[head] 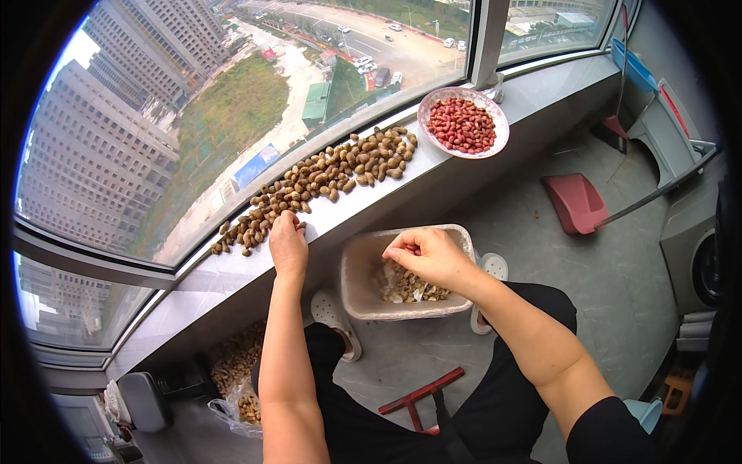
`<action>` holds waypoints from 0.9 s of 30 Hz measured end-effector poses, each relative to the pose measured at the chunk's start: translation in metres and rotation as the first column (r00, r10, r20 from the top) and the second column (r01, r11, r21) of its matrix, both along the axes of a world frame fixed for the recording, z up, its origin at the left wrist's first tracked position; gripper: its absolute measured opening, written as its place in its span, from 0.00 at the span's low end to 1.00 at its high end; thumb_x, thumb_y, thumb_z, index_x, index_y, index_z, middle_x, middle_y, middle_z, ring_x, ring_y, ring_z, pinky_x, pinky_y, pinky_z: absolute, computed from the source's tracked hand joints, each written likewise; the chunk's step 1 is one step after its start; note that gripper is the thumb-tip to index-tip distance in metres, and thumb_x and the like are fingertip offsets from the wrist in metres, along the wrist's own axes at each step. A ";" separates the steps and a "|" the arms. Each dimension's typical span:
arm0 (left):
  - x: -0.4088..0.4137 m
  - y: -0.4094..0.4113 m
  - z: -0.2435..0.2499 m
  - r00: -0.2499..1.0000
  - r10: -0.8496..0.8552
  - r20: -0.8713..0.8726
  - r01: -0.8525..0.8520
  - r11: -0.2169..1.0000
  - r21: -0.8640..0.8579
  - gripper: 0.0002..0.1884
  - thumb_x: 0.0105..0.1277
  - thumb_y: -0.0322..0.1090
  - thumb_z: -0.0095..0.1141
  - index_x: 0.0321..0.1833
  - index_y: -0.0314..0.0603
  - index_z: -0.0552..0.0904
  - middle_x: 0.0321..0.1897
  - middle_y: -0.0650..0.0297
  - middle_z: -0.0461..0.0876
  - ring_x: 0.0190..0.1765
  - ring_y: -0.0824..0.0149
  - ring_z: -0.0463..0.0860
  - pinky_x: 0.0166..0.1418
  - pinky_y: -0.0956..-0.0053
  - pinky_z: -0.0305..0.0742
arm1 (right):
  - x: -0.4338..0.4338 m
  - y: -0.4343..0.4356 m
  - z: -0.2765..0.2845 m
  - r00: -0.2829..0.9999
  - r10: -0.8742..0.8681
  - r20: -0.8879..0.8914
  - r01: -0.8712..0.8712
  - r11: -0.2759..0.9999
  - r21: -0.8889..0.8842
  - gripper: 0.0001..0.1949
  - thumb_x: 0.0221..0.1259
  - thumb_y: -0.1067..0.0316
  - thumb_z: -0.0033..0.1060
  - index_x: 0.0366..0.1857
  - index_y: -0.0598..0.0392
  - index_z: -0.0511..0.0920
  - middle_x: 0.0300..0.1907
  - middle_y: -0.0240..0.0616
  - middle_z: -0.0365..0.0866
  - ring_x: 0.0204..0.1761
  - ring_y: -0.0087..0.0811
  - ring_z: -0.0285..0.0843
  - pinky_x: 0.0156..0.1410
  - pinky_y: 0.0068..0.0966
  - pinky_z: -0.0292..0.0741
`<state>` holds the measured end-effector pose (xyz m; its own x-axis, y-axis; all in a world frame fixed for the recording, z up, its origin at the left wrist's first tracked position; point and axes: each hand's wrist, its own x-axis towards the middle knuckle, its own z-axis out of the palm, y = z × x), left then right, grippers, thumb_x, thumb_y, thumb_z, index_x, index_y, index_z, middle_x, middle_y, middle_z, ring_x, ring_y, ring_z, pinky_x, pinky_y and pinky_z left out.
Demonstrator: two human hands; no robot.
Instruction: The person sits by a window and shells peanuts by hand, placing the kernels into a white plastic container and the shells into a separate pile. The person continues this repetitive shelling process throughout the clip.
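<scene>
My left hand (288,246) reaches to the near edge of a long heap of unshelled peanuts (324,174) on the white windowsill. A peanut (301,225) shows at its fingertips, but the fingers hide whether they grip it. Over a plastic-lined waste bin (351,278), my right hand (432,255) is curled around reddish peanut kernels (414,250), only partly visible. Broken peanut shells (414,287) lie in the bin below it. A pink-patterned bowl (426,116) of red-skinned kernels (462,126) stands farther right on the sill.
Windows run behind the sill (536,87). A red dustpan (577,203) and a broom (614,127) are on the right. At lower left, more peanuts (235,359) lie beside a clear plastic bag (240,409). A red metal frame (420,391) shows between my legs.
</scene>
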<state>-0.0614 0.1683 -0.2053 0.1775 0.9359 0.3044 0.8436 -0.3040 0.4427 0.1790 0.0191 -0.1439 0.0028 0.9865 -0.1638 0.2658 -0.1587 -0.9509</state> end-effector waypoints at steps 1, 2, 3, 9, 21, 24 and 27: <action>0.003 -0.001 0.003 0.998 0.012 0.068 -0.008 0.999 -0.052 0.10 0.52 0.20 0.62 0.35 0.37 0.76 0.32 0.55 0.79 0.35 0.57 0.81 0.42 0.66 0.76 | -0.002 0.000 0.000 1.000 -0.018 -0.022 0.018 1.000 -0.005 0.08 0.60 0.68 0.60 0.36 0.59 0.84 0.22 0.25 0.76 0.25 0.13 0.67 0.32 0.16 0.68; 0.008 -0.004 0.004 0.938 0.095 0.334 -0.009 0.969 -0.248 0.13 0.53 0.21 0.64 0.41 0.36 0.79 0.30 0.60 0.82 0.34 0.67 0.82 0.41 0.75 0.77 | -0.004 0.001 0.001 0.998 -0.035 -0.046 0.034 0.999 -0.010 0.08 0.60 0.68 0.60 0.37 0.59 0.84 0.22 0.24 0.76 0.25 0.13 0.67 0.31 0.16 0.68; 0.019 -0.012 0.011 0.843 0.083 0.532 0.126 0.930 -0.345 0.14 0.54 0.21 0.64 0.43 0.36 0.79 0.30 0.62 0.82 0.35 0.70 0.82 0.42 0.77 0.77 | -0.004 0.002 0.002 0.996 -0.071 -0.058 0.073 0.997 0.022 0.08 0.60 0.68 0.61 0.38 0.59 0.84 0.21 0.23 0.75 0.25 0.12 0.65 0.31 0.16 0.67; 0.068 -0.083 0.062 0.548 0.094 0.831 0.544 0.715 -0.439 0.11 0.58 0.25 0.66 0.43 0.32 0.82 0.33 0.63 0.85 0.35 0.74 0.82 0.44 0.81 0.77 | -0.003 0.012 -0.002 0.969 -0.205 -0.135 0.227 0.958 0.173 0.09 0.57 0.70 0.64 0.41 0.59 0.84 0.20 0.19 0.72 0.23 0.09 0.62 0.29 0.12 0.64; 0.071 -0.096 0.077 0.485 0.149 0.862 0.559 0.705 -0.437 0.09 0.57 0.24 0.64 0.40 0.29 0.82 0.34 0.59 0.85 0.36 0.74 0.83 0.44 0.82 0.78 | -0.005 0.012 0.008 0.897 -0.072 -0.435 0.102 0.994 0.048 0.08 0.56 0.76 0.64 0.39 0.63 0.83 0.20 0.19 0.71 0.22 0.08 0.61 0.28 0.09 0.63; 0.073 -0.097 0.079 0.531 0.142 0.836 0.520 0.724 -0.453 0.08 0.57 0.24 0.64 0.39 0.29 0.83 0.32 0.60 0.85 0.35 0.74 0.83 0.43 0.82 0.78 | -0.006 0.014 0.006 0.900 -0.091 -0.426 0.127 0.990 0.057 0.06 0.54 0.77 0.65 0.36 0.63 0.83 0.20 0.19 0.70 0.22 0.07 0.61 0.28 0.09 0.64; 0.074 -0.098 0.078 0.591 0.071 0.804 0.472 0.777 -0.416 0.07 0.55 0.24 0.65 0.36 0.30 0.83 0.30 0.61 0.85 0.34 0.75 0.83 0.40 0.82 0.78 | -0.011 0.015 0.002 0.883 -0.140 -0.447 0.183 0.982 0.054 0.06 0.49 0.75 0.69 0.31 0.61 0.84 0.18 0.17 0.67 0.21 0.09 0.58 0.26 0.10 0.60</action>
<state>0.0129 0.0706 -0.1270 0.3471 0.9305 -0.1171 0.0653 0.1006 0.9928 0.1681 0.0339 -0.1419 0.1127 0.9892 -0.0942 -0.2047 -0.0696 -0.9763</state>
